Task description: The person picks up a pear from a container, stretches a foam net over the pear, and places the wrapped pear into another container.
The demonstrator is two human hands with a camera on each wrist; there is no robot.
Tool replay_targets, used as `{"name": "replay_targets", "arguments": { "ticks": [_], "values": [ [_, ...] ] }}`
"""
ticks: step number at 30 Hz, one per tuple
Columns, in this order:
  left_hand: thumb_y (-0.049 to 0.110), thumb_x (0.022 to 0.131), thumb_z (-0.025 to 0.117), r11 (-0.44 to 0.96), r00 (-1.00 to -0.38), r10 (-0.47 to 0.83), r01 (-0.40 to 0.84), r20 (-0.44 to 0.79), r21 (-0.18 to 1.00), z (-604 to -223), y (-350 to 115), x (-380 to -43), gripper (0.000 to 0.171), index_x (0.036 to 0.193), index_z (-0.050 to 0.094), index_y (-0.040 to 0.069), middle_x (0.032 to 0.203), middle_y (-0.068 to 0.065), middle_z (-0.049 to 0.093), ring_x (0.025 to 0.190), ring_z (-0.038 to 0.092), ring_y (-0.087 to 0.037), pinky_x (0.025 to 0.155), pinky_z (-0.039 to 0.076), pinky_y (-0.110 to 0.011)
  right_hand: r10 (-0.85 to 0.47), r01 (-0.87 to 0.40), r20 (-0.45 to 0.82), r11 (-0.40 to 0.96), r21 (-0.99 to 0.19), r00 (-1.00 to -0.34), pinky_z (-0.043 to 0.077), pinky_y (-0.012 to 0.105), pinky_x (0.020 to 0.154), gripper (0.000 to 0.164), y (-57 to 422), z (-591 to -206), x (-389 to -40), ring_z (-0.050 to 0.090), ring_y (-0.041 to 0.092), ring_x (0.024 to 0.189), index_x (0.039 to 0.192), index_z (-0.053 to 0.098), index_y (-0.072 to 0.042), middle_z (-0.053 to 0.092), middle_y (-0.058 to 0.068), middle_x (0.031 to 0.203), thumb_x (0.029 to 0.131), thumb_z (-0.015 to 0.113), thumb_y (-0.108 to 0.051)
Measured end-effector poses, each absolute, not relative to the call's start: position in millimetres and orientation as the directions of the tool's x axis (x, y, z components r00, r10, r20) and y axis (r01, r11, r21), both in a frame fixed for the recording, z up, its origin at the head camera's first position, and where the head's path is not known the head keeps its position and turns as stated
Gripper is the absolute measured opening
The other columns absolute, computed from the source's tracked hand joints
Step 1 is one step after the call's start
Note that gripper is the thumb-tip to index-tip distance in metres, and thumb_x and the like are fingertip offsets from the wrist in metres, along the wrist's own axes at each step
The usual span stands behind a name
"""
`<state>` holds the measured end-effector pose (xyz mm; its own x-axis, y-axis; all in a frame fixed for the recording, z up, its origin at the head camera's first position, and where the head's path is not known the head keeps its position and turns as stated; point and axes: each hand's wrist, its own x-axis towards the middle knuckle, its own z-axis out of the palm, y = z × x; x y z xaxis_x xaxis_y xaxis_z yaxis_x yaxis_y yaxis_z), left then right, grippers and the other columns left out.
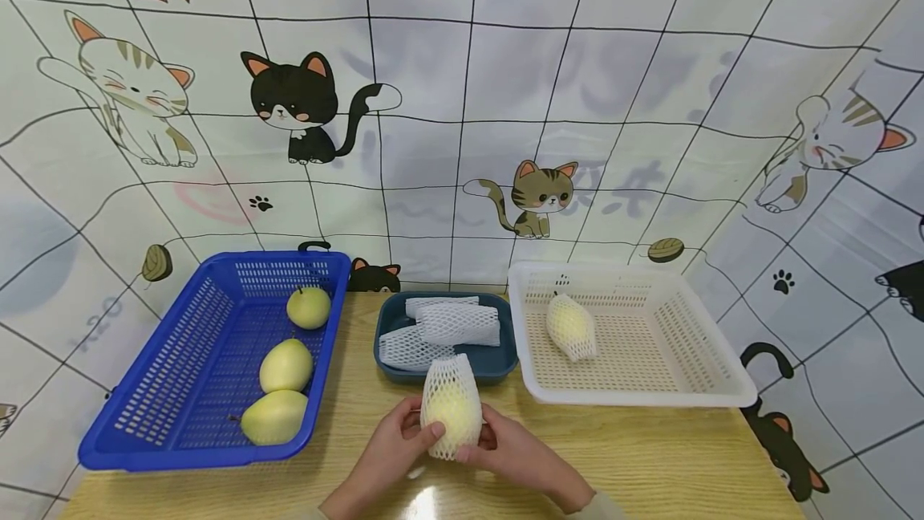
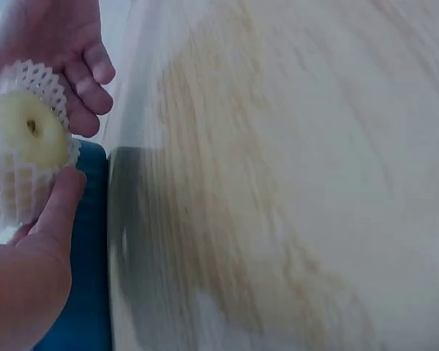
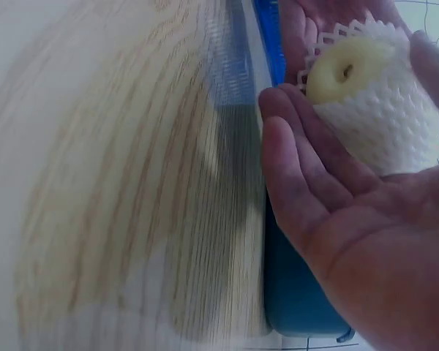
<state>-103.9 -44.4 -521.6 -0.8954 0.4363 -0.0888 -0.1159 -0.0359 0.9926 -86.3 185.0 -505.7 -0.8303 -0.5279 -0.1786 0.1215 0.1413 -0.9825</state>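
Note:
A pale yellow pear (image 1: 451, 420) in a white foam net sleeve (image 1: 449, 374) is held between both hands, above the table's front part. My left hand (image 1: 395, 444) grips it from the left, thumb on the near side. From the right, my right hand (image 1: 514, 449) holds it with the thumb low on the net and the fingers around its side. In the right wrist view the pear's bare end (image 3: 344, 72) shows through the net's opening. The net's upper end stands loose above the fruit in the head view.
A blue basket (image 1: 209, 460) with three bare pears is on the left. Behind the hands, a dark teal tray (image 1: 382, 343) holds several foam nets (image 1: 458, 321). A white basket (image 1: 635, 400) on the right contains one netted pear (image 1: 570, 327). Cat-print sheeting (image 1: 433, 103) rises behind the table.

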Motion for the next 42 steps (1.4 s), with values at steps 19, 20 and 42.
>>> {"name": "replay_targets", "arguments": {
  "ticks": [19,20,42],
  "values": [
    [0.023,0.092,0.081,0.028,-0.893,0.426,-0.15,-0.148,0.988,-517.8,-44.1,-98.3,0.084,0.154,0.033,-0.007,0.122,-0.023,0.068,0.107,0.069,-0.029,0.078,0.059,-0.03,-0.372,0.042,-0.156,0.295,-0.955,-0.915,0.056,0.022,0.074,0.059,176.5,-504.3,-83.7,0.071,0.011,0.092,0.135,0.059,0.005,0.076,0.004,0.104,0.088,0.085,-0.02],
    [0.023,0.092,0.082,0.029,-0.895,0.42,-0.15,-0.148,0.988,-518.1,-44.2,-98.3,0.084,0.154,0.034,-0.007,0.121,-0.023,0.068,0.106,0.069,-0.028,0.078,0.059,-0.03,-0.373,0.031,-0.145,0.295,-0.955,-0.917,0.056,0.022,0.074,0.057,176.2,-504.8,-83.3,0.07,0.01,0.091,0.134,0.06,0.004,0.076,0.004,0.104,0.088,0.084,-0.019],
    [0.02,0.098,0.074,-0.12,-0.9,0.422,-0.178,-0.112,0.977,-517.4,-44.1,-100.2,0.08,0.161,0.026,0.005,0.135,-0.026,0.059,0.119,0.064,-0.032,0.089,0.057,-0.033,-0.477,0.021,-0.195,0.345,-0.939,-0.857,0.053,0.028,0.084,0.064,187.4,-491.6,-87.1,0.062,0.019,0.106,0.146,0.049,-0.006,0.063,0.002,0.122,0.093,0.078,-0.027]
  ]
}}
